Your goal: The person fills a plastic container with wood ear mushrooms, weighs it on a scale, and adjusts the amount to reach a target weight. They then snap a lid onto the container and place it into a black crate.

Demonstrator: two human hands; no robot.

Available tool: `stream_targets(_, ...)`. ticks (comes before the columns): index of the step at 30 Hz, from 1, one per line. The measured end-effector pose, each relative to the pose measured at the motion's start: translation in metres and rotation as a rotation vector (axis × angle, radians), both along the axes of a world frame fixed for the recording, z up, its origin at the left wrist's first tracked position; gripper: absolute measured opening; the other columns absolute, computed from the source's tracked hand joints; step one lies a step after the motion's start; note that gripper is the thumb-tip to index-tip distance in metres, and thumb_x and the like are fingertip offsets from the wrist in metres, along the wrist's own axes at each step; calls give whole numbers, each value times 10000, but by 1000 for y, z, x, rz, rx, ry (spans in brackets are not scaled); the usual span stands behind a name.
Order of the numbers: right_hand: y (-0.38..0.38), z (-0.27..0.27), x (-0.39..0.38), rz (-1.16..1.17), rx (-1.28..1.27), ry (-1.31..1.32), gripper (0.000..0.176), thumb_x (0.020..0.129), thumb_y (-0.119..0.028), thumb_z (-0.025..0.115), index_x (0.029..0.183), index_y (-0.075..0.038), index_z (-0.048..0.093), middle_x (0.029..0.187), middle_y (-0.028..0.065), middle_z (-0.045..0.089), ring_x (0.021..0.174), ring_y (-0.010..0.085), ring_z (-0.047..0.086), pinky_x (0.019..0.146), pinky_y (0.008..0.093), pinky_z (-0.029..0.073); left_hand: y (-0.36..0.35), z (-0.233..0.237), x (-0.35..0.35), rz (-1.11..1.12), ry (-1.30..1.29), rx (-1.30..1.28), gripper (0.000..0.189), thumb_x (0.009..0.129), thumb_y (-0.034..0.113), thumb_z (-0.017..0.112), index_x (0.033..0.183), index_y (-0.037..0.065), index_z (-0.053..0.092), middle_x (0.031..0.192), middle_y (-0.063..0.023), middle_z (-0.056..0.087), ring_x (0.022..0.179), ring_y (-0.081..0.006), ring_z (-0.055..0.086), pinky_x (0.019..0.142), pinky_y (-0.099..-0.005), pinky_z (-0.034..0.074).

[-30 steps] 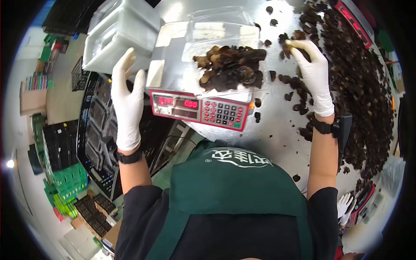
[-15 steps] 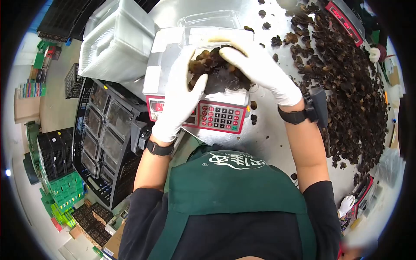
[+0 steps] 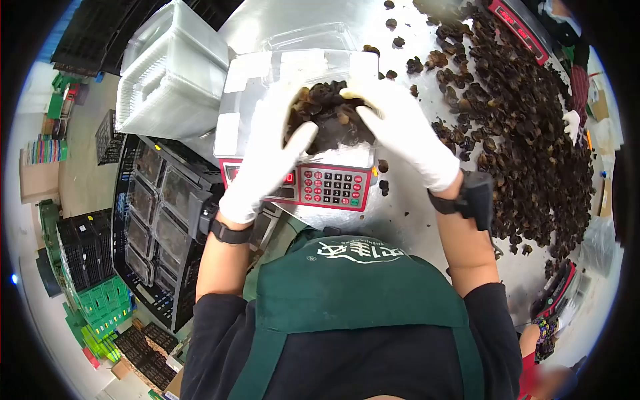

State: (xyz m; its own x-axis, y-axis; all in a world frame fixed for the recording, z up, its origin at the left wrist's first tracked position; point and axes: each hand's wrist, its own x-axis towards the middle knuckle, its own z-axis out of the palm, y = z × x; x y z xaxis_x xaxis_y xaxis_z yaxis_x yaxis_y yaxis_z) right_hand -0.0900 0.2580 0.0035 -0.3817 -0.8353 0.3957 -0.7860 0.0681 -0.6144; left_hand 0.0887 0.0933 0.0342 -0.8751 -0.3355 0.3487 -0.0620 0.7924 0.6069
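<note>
A dark heap of wood ear mushrooms (image 3: pixel 330 117) lies in what looks like a clear plastic tray (image 3: pixel 347 155) on a red-and-white digital scale (image 3: pixel 363 190). Cupped round the heap's left side is my left hand (image 3: pixel 277 143), white-gloved, its thumb over the near edge. From the right, my right hand (image 3: pixel 400 127), also gloved, curves round the heap with its thumb on top. Both hands' far fingers are partly hidden or washed out by glare. Part of the scale's red display is covered by my left wrist.
Stacked clear trays (image 3: pixel 170 80) stand left of the scale, above a black crate (image 3: pixel 190 267) holding filled trays. An unfilled clear tray (image 3: pixel 310 37) sits behind the scale. Loose mushrooms (image 3: pixel 527 147) cover the table's right side. Another scale (image 3: pixel 520 30) and a co-worker's gloved hand (image 3: pixel 572 127) are beyond.
My view has shifted slightly. My right thumb has slid a little to the right over the heap. At lower right, a co-worker's gloved hand is no longer visible.
</note>
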Motion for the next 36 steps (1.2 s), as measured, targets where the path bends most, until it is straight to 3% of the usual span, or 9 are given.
stream_targets(4, 35, 34, -11, -162, -40, -46, 304, 877, -37, 613, 1168, -78, 692, 1177, 83, 683, 1060, 219, 623, 941, 313, 483, -54, 25, -3, 283, 214, 243, 424, 954, 164, 612, 1353, 34, 551, 1309, -158, 601, 1202, -239, 578, 1007, -335, 464)
stream_targets(9, 93, -1, -13, -397, -7, -407, 241, 957, -16, 566, 1171, -15, 678, 1106, 70, 708, 1013, 136, 645, 910, 261, 482, -106, 40, -24, 217, -16, 108, 488, 958, 241, 630, 1397, 53, 526, 1296, -110, 632, 1168, -168, 597, 994, -302, 469)
stream_targets(16, 131, -21, 15, -475, 94, -687, 243, 958, -9, 543, 1155, 3, 684, 1079, 65, 706, 909, 114, 634, 856, 244, 488, -137, -15, -77, 322, -356, -372, 621, 926, 472, 555, 1378, 47, 515, 1293, -222, 603, 1166, -317, 615, 952, -408, 498)
stream_targets(19, 134, -20, 16, -457, 104, -683, 235, 958, -15, 550, 1148, 2, 687, 1060, 69, 709, 929, 123, 644, 866, 246, 491, -122, 3, -92, 392, -615, -149, 607, 927, 443, 525, 1388, 49, 496, 1274, -254, 601, 1174, -371, 599, 971, -444, 482)
stream_targets(22, 125, -19, 18, -405, 94, -648, 223, 952, -18, 559, 1135, 3, 686, 1044, 83, 713, 961, 127, 654, 883, 250, 492, -172, -80, -106, 284, -511, -400, 552, 844, 352, 705, 1292, 52, 586, 1276, -194, 615, 1178, -335, 601, 959, -387, 507)
stream_targets(25, 109, -12, 23, -322, 67, -554, 234, 930, -22, 588, 1145, -10, 680, 1043, 97, 715, 939, 143, 671, 873, 258, 507, -116, -27, -75, 375, -170, -3, 646, 881, 200, 675, 1455, 33, 428, 992, -135, 696, 922, -198, 670, 824, -325, 525)
stream_targets(27, 98, -10, 27, -315, 0, -617, 251, 932, -42, 592, 1169, -19, 672, 1028, 91, 719, 913, 143, 678, 842, 260, 519, -104, -16, -60, 285, 174, 276, 610, 898, 77, 657, 1462, 41, 429, 1003, -72, 684, 931, -120, 625, 784, -274, 521)
stream_targets(31, 83, 3, 25, -293, 52, -716, 319, 933, -14, 563, 1243, -28, 641, 1151, 89, 689, 981, 151, 666, 886, 268, 509, -56, 20, -4, 172, 121, 181, 459, 897, 14, 578, 1349, 94, 583, 1178, -51, 639, 1008, -106, 592, 875, -271, 487)
stream_targets(36, 56, 5, 36, -222, -12, -167, 234, 852, -81, 665, 1079, -85, 722, 1230, 119, 641, 1130, 266, 588, 989, 375, 449, -22, 31, 33, 115, 0, 220, 468, 868, 4, 494, 1316, 80, 603, 1266, -84, 600, 1173, -181, 561, 979, -307, 437)
